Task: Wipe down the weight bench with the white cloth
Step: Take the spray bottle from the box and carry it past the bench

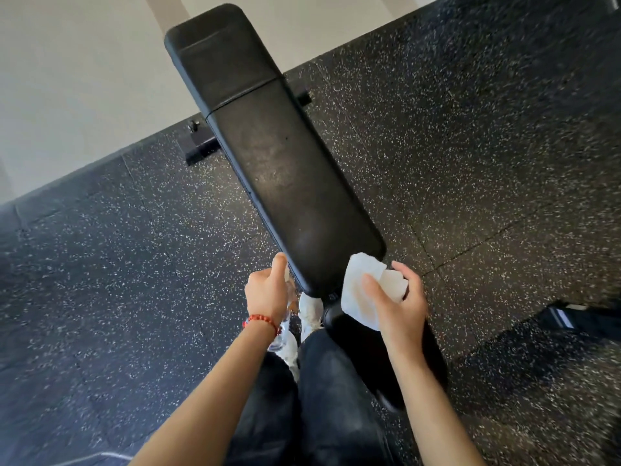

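Stretching away from the viewer, the black padded weight bench [285, 169] runs from near the person's knees up toward the pale wall [67, 79], its long pad meeting a shorter head pad at a seam. A black metal foot bar [201, 149] crosses beneath it on the speckled rubber floor [470, 146].

At the near end of the bench, the right hand [400, 307] grasps the white cloth [366, 290]: thumb on top, fingers curled behind, the crumpled cloth bunched in the palm. The cloth touches the near right corner of the pad and hangs partly over its edge.

On the other side, the left hand [268, 290] is clenched around a clear bottle [284, 327], thumb raised beside the pad's near left corner. The bottle points downward below the hand; its transparent body shows past the wrist, and whether it holds any liquid cannot be told. A red bead bracelet [263, 321] circles that wrist.

Below the hands, dark trousers [322, 398] and white shoes [311, 311] stand just at the bench's near end. A dark bag-like object [578, 317] lies on the floor well to the right, too blurred to identify.
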`<state>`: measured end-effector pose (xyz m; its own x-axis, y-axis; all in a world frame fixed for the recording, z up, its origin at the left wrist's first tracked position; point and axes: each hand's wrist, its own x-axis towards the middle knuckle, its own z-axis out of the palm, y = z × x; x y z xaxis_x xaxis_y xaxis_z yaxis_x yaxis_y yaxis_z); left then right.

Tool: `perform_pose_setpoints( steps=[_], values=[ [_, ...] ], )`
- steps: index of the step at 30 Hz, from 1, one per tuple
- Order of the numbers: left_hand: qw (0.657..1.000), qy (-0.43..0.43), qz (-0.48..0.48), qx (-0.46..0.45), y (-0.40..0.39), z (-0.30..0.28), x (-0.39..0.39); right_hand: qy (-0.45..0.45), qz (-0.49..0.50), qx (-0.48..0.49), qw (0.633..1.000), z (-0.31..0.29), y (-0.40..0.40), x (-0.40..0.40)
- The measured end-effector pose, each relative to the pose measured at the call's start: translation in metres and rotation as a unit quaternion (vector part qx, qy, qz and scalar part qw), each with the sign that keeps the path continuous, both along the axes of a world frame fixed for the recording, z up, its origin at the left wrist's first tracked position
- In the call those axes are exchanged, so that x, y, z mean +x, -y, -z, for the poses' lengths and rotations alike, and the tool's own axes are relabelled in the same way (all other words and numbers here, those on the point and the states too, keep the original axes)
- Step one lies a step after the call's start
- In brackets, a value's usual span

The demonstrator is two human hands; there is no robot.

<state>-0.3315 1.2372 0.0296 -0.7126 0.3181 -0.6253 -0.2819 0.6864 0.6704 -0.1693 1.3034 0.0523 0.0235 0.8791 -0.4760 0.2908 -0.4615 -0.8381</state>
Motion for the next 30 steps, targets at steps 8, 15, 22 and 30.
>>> perform_pose_setpoints(
  steps=[8, 15, 22, 30],
  values=[
    [0.999, -0.007, -0.043, 0.008, -0.043, -0.006, -0.057, -0.010, -0.029, 0.010, 1.000, -0.004, -0.047, -0.055],
    [0.995, 0.012, -0.087, 0.049, -0.069, -0.009, -0.125, 0.010, -0.049, 0.006, 0.999, 0.000, -0.066, -0.124],
    [0.999, 0.005, -0.031, 0.034, -0.092, -0.008, -0.224, 0.035, -0.023, 0.024, 0.999, 0.004, -0.078, -0.222],
    [1.000, -0.003, -0.004, 0.028, -0.113, -0.004, -0.338, 0.014, 0.017, 0.017, 1.000, 0.002, -0.098, -0.329]
  ],
)
